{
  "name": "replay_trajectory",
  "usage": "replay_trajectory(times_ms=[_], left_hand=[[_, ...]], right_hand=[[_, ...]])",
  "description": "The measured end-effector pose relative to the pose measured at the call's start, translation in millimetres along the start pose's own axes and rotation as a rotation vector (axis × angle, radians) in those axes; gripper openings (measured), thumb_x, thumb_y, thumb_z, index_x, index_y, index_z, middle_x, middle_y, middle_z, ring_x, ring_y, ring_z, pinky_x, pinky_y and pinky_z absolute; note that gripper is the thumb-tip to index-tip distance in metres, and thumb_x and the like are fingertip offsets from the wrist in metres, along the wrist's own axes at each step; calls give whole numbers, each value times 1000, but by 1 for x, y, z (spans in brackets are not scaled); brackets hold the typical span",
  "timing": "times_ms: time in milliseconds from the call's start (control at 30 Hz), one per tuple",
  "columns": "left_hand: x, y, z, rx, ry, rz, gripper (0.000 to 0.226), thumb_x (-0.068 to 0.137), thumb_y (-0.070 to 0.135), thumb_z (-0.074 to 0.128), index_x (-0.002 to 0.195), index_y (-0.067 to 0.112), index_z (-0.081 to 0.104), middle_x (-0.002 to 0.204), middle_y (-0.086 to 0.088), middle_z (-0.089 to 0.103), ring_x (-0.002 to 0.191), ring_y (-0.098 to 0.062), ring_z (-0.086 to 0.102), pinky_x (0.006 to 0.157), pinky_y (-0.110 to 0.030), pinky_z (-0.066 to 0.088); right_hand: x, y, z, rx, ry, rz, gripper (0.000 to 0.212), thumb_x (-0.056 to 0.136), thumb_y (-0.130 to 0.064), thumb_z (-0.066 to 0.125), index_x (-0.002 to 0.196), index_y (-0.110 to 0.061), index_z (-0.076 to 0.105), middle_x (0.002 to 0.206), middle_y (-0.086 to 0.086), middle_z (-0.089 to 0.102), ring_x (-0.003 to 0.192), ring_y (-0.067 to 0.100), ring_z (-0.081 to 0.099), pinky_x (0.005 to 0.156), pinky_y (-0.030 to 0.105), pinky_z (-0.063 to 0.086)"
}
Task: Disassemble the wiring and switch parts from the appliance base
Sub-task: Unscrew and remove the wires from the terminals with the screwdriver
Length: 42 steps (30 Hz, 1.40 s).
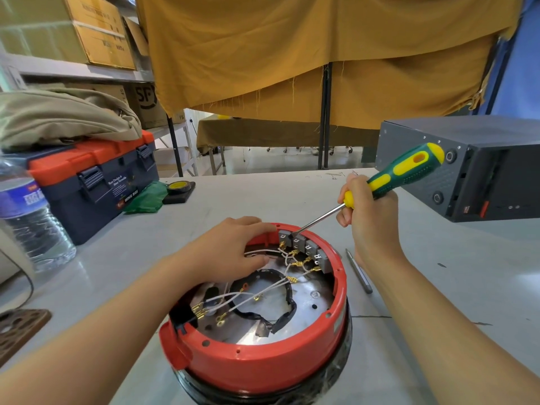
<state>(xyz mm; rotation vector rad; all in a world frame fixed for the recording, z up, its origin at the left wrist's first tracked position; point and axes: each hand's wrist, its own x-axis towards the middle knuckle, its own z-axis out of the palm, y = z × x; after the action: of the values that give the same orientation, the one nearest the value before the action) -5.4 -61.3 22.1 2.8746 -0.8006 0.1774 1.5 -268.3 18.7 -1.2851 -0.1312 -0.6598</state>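
Observation:
The round red appliance base (pixel 263 366) lies upside down on the table in front of me. Inside it, white wires (pixel 263 290) with brass terminals run to a row of grey switch blocks (pixel 309 247) along the far rim. My left hand (pixel 230 244) rests on the far left rim, fingers stretched over the edge. My right hand (pixel 368 217) grips a green and yellow screwdriver (pixel 406 171); its metal tip touches the grey switch blocks. Black tape wraps a cable loop on the metal plate (pixel 309 299).
A grey metal tool (pixel 359 273) lies on the table right of the base. A dark box (pixel 473 168) stands at the right. A toolbox (pixel 93 182), water bottle (pixel 29 217) and tape roll (pixel 179 187) stand at the left.

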Motion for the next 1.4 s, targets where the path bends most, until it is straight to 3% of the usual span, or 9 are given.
replay_trajectory(times_ms=[200,300,500,800,1167,1400], left_hand=[[3,6,1,-42,-70,-11,36,87,44,57,122,39,51,140,0,35,126,-21,38,108,-32,29],[7,9,1,-81,-83,-30,29,86,44,59,114,38,56,134,1,36,120,-21,41,105,-36,33],[10,13,7,-106,-40,-55,24,85,44,59,107,35,60,129,2,36,117,-21,43,104,-38,34],[6,12,13,-129,9,-53,22,90,40,54,111,39,61,141,1,32,126,-20,36,110,-40,28],[7,12,14,-147,39,-52,19,90,37,55,106,40,64,140,2,35,126,-20,37,108,-41,30],[7,10,16,-137,43,-54,18,90,37,56,105,40,64,140,2,36,125,-21,38,108,-43,31]], right_hand=[[-2,2,1,-109,-66,-128,32,89,-20,52,58,-17,50,46,-12,47,41,3,43,44,14,34],[-6,1,4,-163,-108,-184,28,82,-29,51,56,-19,48,46,-12,47,44,4,43,47,14,33],[-9,2,4,-220,-130,-252,29,82,-28,50,55,-19,48,44,-12,46,45,5,45,47,16,36],[-7,3,3,-195,-173,-239,26,82,-25,50,56,-19,47,44,-13,45,46,5,45,47,13,35],[2,4,0,-79,-110,-49,22,78,-21,49,57,-12,47,41,-12,39,39,4,38,40,16,34],[4,7,0,-89,-71,-20,31,91,-10,48,59,-11,47,42,-12,39,40,4,38,40,15,34]])
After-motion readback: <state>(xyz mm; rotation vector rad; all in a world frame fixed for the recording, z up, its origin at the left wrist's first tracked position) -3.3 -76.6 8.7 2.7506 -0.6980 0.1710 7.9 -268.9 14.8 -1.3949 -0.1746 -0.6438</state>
